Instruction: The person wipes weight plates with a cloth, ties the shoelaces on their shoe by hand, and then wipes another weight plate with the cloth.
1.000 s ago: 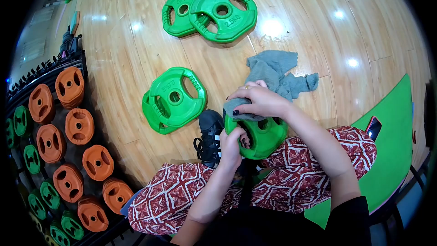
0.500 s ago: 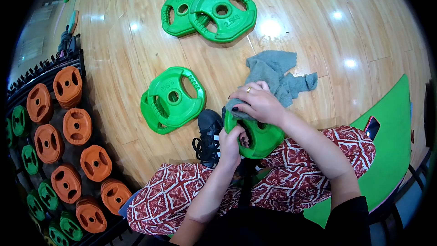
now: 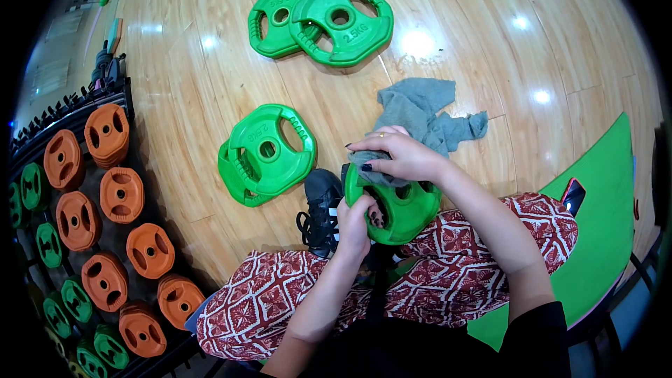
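A green weight plate (image 3: 409,218) is held tilted in front of my knees. My left hand (image 3: 358,220) grips it through one of its handle slots, fingers wrapped round the rim. Over the plate's upper edge, my right hand (image 3: 399,157) presses a grey-green cloth (image 3: 416,108) that is bunched under the fingers. The rest of the cloth trails onto the wooden floor beyond. Part of the plate's top is hidden by the cloth and my right hand.
Two overlapping green plates (image 3: 267,150) lie on the floor at left, and another overlapping pair (image 3: 343,21) farther off. A rack at left carries orange plates (image 3: 105,281) and smaller green ones. At right, a phone (image 3: 572,197) rests on a green mat (image 3: 595,238).
My right hand has shifted slightly with the bunched cloth along the plate's upper edge, its fingers now flatter. My left hand keeps its grip, and the plate stays nearly in place.
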The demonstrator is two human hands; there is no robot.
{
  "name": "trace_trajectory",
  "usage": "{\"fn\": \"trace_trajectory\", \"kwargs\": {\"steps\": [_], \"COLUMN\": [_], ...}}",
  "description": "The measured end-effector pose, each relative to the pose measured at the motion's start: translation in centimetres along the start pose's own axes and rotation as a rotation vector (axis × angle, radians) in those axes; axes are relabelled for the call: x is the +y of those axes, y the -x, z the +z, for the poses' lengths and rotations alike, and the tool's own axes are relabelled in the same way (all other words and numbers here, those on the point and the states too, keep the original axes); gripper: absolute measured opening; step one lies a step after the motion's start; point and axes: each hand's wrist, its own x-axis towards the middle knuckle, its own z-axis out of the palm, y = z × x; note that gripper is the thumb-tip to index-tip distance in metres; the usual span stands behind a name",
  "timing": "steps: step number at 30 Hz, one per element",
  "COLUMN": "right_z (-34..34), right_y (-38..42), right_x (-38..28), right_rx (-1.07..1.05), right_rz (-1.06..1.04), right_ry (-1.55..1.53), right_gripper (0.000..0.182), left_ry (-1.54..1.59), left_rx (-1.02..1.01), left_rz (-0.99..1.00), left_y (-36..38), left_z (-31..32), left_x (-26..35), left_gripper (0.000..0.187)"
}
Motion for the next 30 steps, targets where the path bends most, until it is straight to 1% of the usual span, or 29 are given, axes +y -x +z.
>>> {"fn": "trace_trajectory", "kwargs": {"steps": [2,4,5,7,8,10,11,13,14,16,17,19,20,22,23,25,26,27,29,30], "right_z": [0.4,1.0,1.2,1.6,1.8,2.4,2.5,2.4,2.2,1.5,0.2,-1.6,-1.9,-2.3,-2.3,-2.1,-1.8,-1.8,-1.7,-1.7], "right_y": [0.1,0.4,0.4,0.4,0.3,0.1,-0.1,-0.8,-0.9,-0.7,-0.5,0.0,0.1,0.4,0.5,0.4,0.5,0.3,-0.1,0.1], "right_x": [0.0,-0.4,-0.5,-0.7,-0.7,-0.5,-0.3,0.4,0.8,1.8,2.5,2.9,2.7,2.1,1.9,1.6,2.0,1.7,0.8,0.3], "right_rx": [0.031,0.120,0.119,0.226,0.227,0.334,0.336,0.356,0.357,0.596,0.522,0.432,0.433,0.366,0.364,0.211,0.112,0.110,-0.115,-0.180], "right_rz": [-0.023,0.019,0.020,0.023,0.024,0.066,0.066,0.152,0.152,0.311,0.388,0.383,0.384,0.418,0.418,0.392,0.392,0.391,0.170,0.155], "right_ry": [0.025,0.087,0.089,0.087,0.087,0.145,0.145,0.162,0.161,-0.393,-0.772,-1.325,-1.324,-1.379,-1.377,-1.254,-1.142,-1.143,-0.407,-0.526], "right_gripper": [0.029,0.025,0.025,0.022,0.022,0.018,0.018,0.017,0.017,0.019,0.023,0.024,0.024,0.025,0.025,0.025,0.025,0.025,0.026,0.027], "left_ry": [0.003,0.001,-0.003,-0.007,-0.012,-0.006,0.001,0.001,0.003,0.021,0.042,0.049,0.051,0.059,0.067,0.044,0.019,0.019,-0.019,-0.019], "left_rx": [0.000,0.001,0.003,0.006,0.010,0.014,0.018,0.016,0.016,0.008,-0.001,-0.010,-0.017,-0.015,-0.010,-0.006,-0.003,-0.002,0.008,0.008], "left_rz": [0.007,0.004,0.002,0.004,0.006,-0.007,-0.020,-0.019,-0.018,-0.022,-0.025,-0.035,-0.044,-0.036,-0.027,-0.011,0.005,0.006,0.022,0.022], "left_y": [-0.1,0.0,0.1,0.0,0.0,0.2,0.3,0.3,0.3,0.3,0.3,0.4,0.4,0.4,0.3,0.1,0.0,0.0,0.0,0.0], "left_z": [-0.1,0.1,0.2,0.1,0.1,0.4,0.5,0.4,0.4,0.2,0.2,0.2,0.3,0.3,0.3,0.3,0.2,0.2,0.0,0.0], "left_x": [-0.1,0.2,0.3,0.2,0.1,0.4,0.5,0.5,0.5,0.5,0.5,0.6,0.7,0.6,0.6,0.3,0.1,0.0,-0.1,-0.2], "left_gripper": [0.005,0.005,0.005,0.006,0.006,0.007,0.007,0.008,0.008,0.008,0.009,0.009,0.009,0.010,0.010,0.009,0.009,0.009,0.008,0.008]}}
